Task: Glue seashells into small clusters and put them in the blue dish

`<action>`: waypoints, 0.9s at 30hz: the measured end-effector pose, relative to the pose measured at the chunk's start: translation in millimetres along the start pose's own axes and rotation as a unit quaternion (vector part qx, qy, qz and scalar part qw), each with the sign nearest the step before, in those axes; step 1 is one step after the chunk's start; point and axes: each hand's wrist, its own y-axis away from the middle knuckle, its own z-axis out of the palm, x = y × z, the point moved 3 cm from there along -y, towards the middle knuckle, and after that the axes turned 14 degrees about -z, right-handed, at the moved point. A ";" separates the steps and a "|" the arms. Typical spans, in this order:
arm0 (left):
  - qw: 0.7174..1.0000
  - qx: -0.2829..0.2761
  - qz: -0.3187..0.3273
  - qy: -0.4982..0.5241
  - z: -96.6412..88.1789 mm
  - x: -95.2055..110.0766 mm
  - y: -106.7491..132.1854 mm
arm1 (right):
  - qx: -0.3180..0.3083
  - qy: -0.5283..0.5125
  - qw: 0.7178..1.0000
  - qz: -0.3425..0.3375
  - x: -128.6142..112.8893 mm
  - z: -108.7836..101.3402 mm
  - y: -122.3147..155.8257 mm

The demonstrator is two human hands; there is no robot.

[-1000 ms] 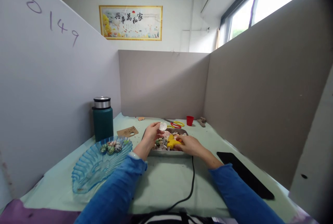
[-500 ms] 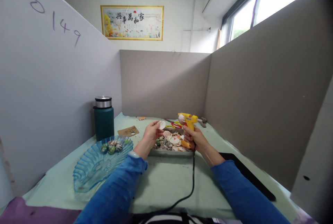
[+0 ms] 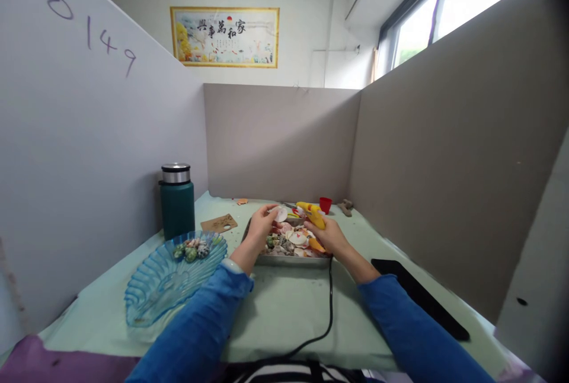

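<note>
My left hand [image 3: 260, 230] pinches a thin white disc [image 3: 281, 214], which looks like a flat shell, above the back of a metal tray. My right hand [image 3: 331, 236] is wrapped round a yellow hot glue gun [image 3: 313, 215], its front end aimed left towards the disc. A small pale thing shows by the gun's front; I cannot tell whether it is held or touching. Below both hands, the metal tray [image 3: 288, 261] holds many shells [image 3: 299, 238] and small stones. From the gun a black cord [image 3: 331, 306] runs down towards me.
On the left stand a blue glass dish [image 3: 151, 288] with several shells and a green bottle [image 3: 176, 211]. A brown card [image 3: 219, 223] lies behind the dish. A red cup [image 3: 325, 205] is at the back. Far right lies a black flat panel [image 3: 418, 297]. Grey partitions enclose the table.
The glue gun has come down and left, its front now tilted and closer to the white disc. The disc has shifted slightly right. The red cup now shows behind the gun.
</note>
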 end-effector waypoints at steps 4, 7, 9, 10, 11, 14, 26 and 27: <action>0.998 -0.061 0.002 -0.008 5.2 -2.2 3.1 | -0.038 -0.046 0.998 -0.008 -5.4 3.8 2.9; 0.995 -0.104 -0.006 -0.006 9.1 -5.4 3.5 | -0.041 -0.055 0.997 -0.019 -6.4 5.9 4.6; 0.993 -0.119 -0.026 0.007 10.7 -8.6 3.0 | -0.042 -0.068 0.997 -0.015 -5.0 7.6 5.7; 0.991 -0.131 -0.038 0.015 11.8 -10.1 3.0 | -0.046 -0.078 0.996 -0.010 -4.2 8.8 6.2; 0.988 -0.146 -0.049 0.022 13.1 -11.4 3.3 | -0.051 -0.087 0.995 -0.004 -3.3 10.1 6.6; 0.980 -0.184 -0.062 0.034 15.7 -12.5 4.9 | -0.037 -0.098 0.995 0.007 -1.7 10.8 6.2; 0.983 -0.022 0.015 -0.183 7.5 -13.1 -6.0 | -0.054 -0.273 0.958 0.070 -20.8 8.2 10.5; 0.986 -0.026 0.015 -0.162 7.2 -11.7 -5.1 | -0.052 -0.275 0.957 0.070 -22.1 8.7 11.0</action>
